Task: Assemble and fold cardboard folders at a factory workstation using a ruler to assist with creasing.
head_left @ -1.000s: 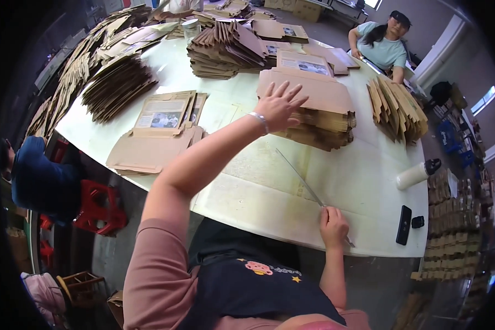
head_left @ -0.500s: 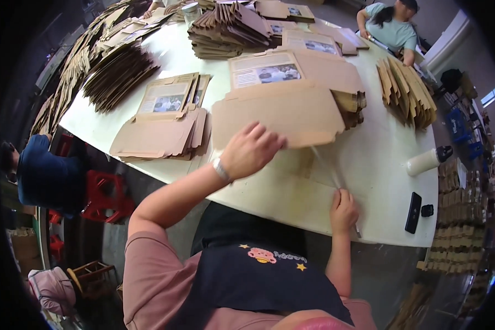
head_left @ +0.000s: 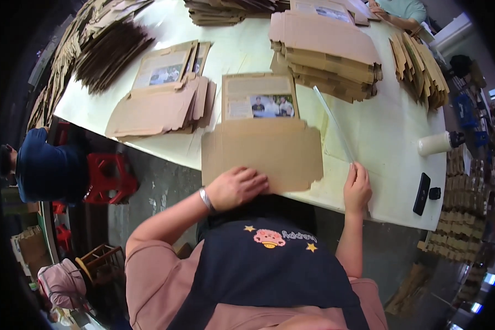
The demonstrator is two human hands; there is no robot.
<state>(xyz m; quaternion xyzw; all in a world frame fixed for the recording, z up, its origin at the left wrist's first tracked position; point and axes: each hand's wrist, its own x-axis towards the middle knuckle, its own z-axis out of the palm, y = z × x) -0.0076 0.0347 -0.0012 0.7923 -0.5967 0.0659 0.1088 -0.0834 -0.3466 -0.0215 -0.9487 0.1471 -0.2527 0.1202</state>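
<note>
In the head view, a flat brown cardboard piece point(head_left: 264, 148) is laid on the white worktop point(head_left: 390, 165), at the near edge in front of the person. A panel with a printed photo is turned to the far side. The near edge of the piece is touched by the left grip point(head_left: 235, 188), whose fingers are curled together; whether the edge is pinched or only pressed cannot be told. A silvery band point(head_left: 206, 199) is worn on that wrist.

By the right grip point(head_left: 358, 190), a thin, straight strip point(head_left: 334, 124) is held, closed around its lower part. The strip is slanted up and to the left, just beside the cardboard piece and apart from it.

Beyond the strip, a thick cardboard stack point(head_left: 335, 52) is seen; to the left, a fanned cardboard pile point(head_left: 148, 113) is spread. On the right, a folded bundle point(head_left: 418, 69) is stood near the table's edge, with a pale bottle point(head_left: 435, 143) and a flat black device point(head_left: 422, 193) placed nearer the person.
</note>
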